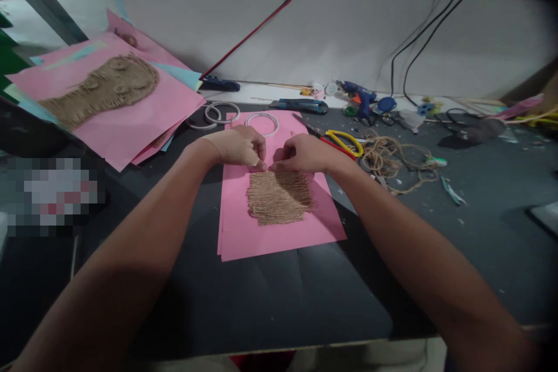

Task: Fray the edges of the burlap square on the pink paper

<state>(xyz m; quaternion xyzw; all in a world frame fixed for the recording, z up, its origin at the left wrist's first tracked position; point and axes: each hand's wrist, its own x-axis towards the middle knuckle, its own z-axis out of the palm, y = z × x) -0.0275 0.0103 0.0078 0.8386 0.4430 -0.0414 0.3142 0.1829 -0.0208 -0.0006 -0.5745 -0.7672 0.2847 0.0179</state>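
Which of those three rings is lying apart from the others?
The rightmost ring, on the pink paper; the other two rings, to its left, overlap each other.

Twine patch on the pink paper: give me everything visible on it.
The twine patch is brown, rough and fibrous-looking, made of many strands laid side by side, running roughly left to right. It is roughly rectangular, with ragged strand ends at both sides and a narrower bottom edge. It lies flat on the pink paper, with shadow over part of it. The fingertips of the left hand and right hand meet its top edge; their exact grip is unclear.
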